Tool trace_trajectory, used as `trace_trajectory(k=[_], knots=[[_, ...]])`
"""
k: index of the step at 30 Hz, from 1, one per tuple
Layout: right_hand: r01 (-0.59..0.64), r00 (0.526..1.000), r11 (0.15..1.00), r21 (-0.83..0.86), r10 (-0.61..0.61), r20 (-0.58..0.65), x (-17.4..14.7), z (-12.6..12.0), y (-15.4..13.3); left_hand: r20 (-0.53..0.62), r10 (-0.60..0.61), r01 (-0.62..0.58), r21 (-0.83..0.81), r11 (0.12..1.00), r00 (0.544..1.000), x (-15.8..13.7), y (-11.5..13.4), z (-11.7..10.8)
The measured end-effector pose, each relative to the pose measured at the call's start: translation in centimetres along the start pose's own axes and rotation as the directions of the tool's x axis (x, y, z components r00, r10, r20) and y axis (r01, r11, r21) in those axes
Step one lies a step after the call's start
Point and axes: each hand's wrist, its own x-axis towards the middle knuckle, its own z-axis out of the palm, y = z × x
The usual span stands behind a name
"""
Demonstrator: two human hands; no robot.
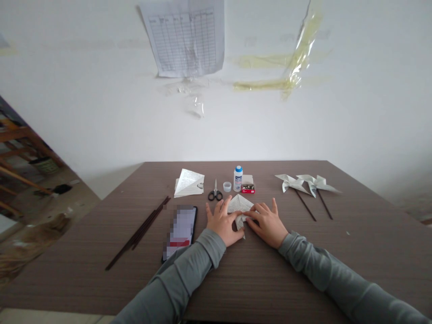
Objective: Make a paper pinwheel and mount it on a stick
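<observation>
Phone left of paper, pinwheels right

Left hand and right hand both on folded printed paper, mid-table; pinching or merely pressing, hard to tell. Beyond it, left to right: scissors, small plastic cup, blue-capped bottle, red box of small metal pieces. Far left: stacked paper pieces. Left: smartphone, face up; thin dark sticks farther left. Far right: two stick-mounted paper pinwheels.
</observation>
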Motion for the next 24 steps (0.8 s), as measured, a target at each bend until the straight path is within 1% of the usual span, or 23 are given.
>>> trace_trajectory(k=[3, 8, 13, 17, 24], knots=[[-0.022, 1.000, 1.000, 0.017, 0.021, 0.015, 0.0, 0.0, -0.1, 0.010, 0.002, -0.002, -0.002, 1.000, 1.000, 0.0, 0.2, -0.3], [-0.031, 0.999, 0.998, 0.062, 0.031, 0.009, 0.0, 0.2, 0.3, 0.064, -0.024, 0.023, 0.016, 1.000, 0.998, 0.1, 0.6, -1.1], [-0.021, 1.000, 0.998, 0.059, 0.022, -0.004, 0.0, 0.2, 0.4, 0.074, -0.035, 0.033, 0.030, 0.999, 0.997, 0.2, 0.5, -0.9], [-0.013, 1.000, 1.000, 0.023, 0.012, 0.015, 0.1, 0.0, 0.2, 0.067, -0.037, 0.034, 0.044, 0.998, 0.997, 0.3, 0.4, -0.7], [-0.034, 0.998, 0.999, -0.011, 0.034, 0.060, 0.1, -0.2, -0.1, 0.035, -0.025, 0.024, 0.023, 0.999, 0.999, 0.3, 0.2, -0.6]])
